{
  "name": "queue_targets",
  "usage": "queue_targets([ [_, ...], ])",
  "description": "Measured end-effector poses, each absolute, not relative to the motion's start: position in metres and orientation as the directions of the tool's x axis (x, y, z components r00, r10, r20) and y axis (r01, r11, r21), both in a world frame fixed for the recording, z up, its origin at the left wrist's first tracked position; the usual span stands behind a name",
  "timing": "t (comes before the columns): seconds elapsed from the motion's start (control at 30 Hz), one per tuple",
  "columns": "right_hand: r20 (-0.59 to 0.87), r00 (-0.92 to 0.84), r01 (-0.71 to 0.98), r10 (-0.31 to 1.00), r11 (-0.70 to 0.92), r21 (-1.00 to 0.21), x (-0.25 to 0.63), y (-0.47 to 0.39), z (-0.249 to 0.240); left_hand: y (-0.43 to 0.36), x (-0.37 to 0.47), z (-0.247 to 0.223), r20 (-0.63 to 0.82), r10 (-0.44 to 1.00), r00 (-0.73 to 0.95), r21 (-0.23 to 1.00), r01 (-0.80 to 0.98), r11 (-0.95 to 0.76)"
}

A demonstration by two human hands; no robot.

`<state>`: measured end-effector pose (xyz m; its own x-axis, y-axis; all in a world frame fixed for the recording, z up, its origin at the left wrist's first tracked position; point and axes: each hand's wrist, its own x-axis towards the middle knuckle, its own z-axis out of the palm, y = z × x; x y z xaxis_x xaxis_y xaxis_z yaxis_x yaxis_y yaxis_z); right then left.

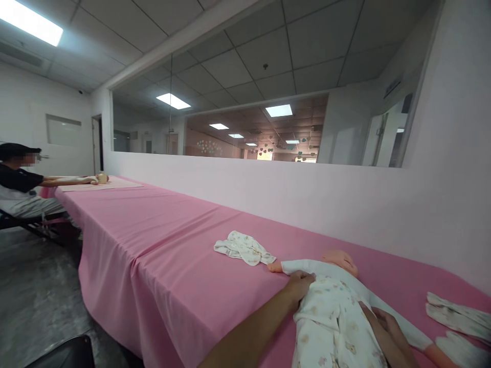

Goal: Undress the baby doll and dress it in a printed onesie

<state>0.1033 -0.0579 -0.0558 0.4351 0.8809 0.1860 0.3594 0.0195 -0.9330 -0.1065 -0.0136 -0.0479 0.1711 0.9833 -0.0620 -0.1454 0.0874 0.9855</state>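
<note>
A baby doll (337, 259) lies on its back on the pink tablecloth (180, 250), arms spread, wearing a white long-sleeved top (309, 265). A white patterned baby garment (333, 317) covers its torso and lower body. At the doll's side nearer the table's middle, my left hand (301, 286) has its fingers closed on the upper edge of this garment. My right hand (387, 327) is at the opposite side, fingers bent and pressed together at the garment's edge; its fingertips are partly hidden. The doll's legs are out of view.
A small patterned cloth piece (245, 248) lies beside the doll's hand. Folded white cloths (456, 314) lie at the far right. A white wall (268, 189) with a long window borders the table. Another person (19, 179) sits at the far left end, arms over the table.
</note>
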Motion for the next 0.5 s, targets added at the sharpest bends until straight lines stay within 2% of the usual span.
queue_targets([
  [0.2,0.147,0.464,0.347,0.874,-0.027,-0.938,0.094,-0.069,-0.049,-0.022,-0.113,-0.055,0.085,0.982,0.170,0.989,0.104,-0.103],
  [0.5,0.168,0.411,0.490,0.896,-0.061,-0.870,0.091,-0.076,-0.051,-0.017,-0.109,-0.066,0.208,0.968,0.142,0.957,0.175,-0.231],
])
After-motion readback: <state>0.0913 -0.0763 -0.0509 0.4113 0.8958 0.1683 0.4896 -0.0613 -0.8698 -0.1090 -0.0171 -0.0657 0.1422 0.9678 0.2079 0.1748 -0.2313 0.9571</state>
